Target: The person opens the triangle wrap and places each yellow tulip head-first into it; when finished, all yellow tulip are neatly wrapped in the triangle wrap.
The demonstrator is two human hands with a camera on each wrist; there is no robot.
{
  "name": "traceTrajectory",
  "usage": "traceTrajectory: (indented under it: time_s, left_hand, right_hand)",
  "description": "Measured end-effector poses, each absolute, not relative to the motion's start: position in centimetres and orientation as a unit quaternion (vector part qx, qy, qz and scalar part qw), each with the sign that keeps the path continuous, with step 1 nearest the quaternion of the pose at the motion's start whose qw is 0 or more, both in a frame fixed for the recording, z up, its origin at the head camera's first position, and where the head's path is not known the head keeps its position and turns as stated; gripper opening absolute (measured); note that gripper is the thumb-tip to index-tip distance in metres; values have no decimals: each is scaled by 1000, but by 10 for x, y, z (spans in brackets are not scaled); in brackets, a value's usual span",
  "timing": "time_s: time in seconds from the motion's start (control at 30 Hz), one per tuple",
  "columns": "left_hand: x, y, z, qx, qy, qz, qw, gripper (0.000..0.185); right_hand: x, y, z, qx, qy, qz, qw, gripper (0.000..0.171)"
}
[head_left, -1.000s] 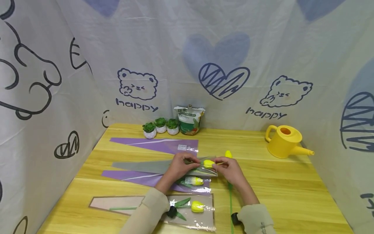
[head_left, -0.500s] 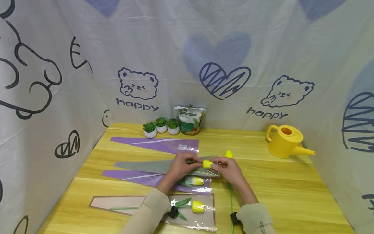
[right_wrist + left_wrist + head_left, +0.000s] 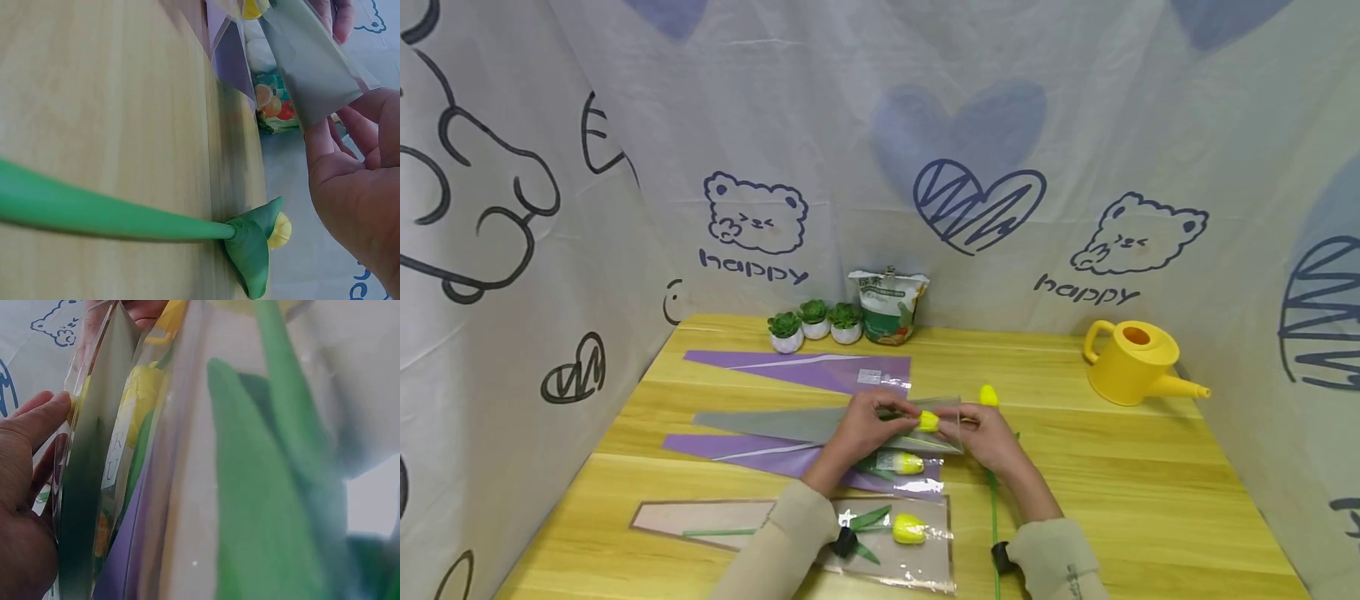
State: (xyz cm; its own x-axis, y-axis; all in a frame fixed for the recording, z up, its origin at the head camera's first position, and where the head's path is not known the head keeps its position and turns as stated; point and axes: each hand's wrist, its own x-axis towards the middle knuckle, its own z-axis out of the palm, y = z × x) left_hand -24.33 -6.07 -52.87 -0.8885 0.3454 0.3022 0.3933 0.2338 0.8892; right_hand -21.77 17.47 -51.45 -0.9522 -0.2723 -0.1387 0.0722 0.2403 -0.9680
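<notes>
One grey sleeve, likely light, slippery, is pinched by left hand and right hand beside yellow tulip; edges best gripped

"happy" x2 on bkgd, "RU" on lbl
</notes>
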Motion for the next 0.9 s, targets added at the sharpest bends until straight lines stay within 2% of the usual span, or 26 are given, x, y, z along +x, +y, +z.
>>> traceTrajectory:
  time_s: [0.4, 0.57, 0.9]
  left_hand:
    - [-247, -65, -529, -251, -809, -531, 20, 18]
    - [-251, -68, -532, -245, -832, -497, 23, 16]
    - [-254, -71, -535, -245, -854, -458, 16, 16]
  right_hand:
    - [-222, 174, -516, -99, 773, -605, 165, 40]
    - [-222, 174, -519, -105, 779, -599, 156, 42]
    - [-221, 171, -518, -43, 805, -579, 123, 36]
